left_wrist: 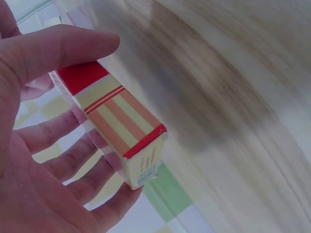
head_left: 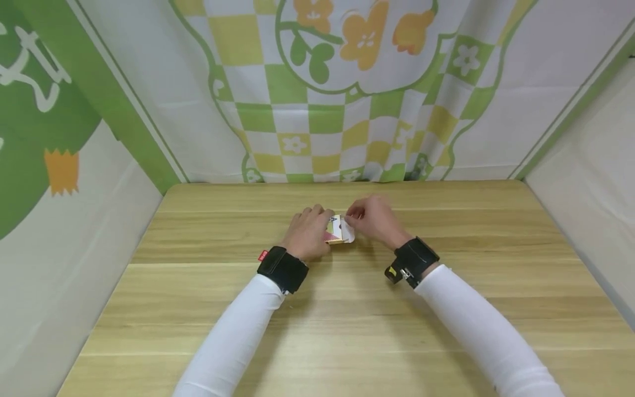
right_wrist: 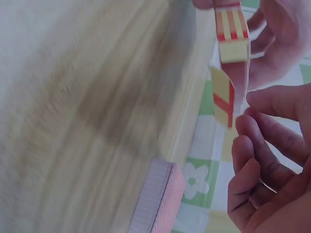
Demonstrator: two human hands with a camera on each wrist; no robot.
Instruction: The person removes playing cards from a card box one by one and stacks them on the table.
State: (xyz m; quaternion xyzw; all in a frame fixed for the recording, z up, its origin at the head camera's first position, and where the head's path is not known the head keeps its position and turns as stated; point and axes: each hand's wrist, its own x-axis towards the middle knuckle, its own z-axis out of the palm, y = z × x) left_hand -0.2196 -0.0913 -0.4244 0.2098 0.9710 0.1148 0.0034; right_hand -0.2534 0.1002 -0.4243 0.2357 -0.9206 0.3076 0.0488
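Observation:
My left hand (head_left: 308, 232) grips a small playing card box (head_left: 334, 229), with the thumb along one narrow side and the fingers along the other. The box is cream with red bands and orange stripes (left_wrist: 119, 119) in the left wrist view. Its end toward the right is open, and a lid flap (right_wrist: 223, 97) hangs out from it. At that open end is my right hand (head_left: 377, 220), thumb and forefinger pinching at the edge of a flap. The inside of the box is mostly hidden.
A pink-backed stack with a finely lined pale edge, like a deck of cards (right_wrist: 158, 196), lies on the wooden table (head_left: 337, 331) below the right hand; the head view does not show it. Behind the table hangs a green and yellow checked curtain (head_left: 288, 118).

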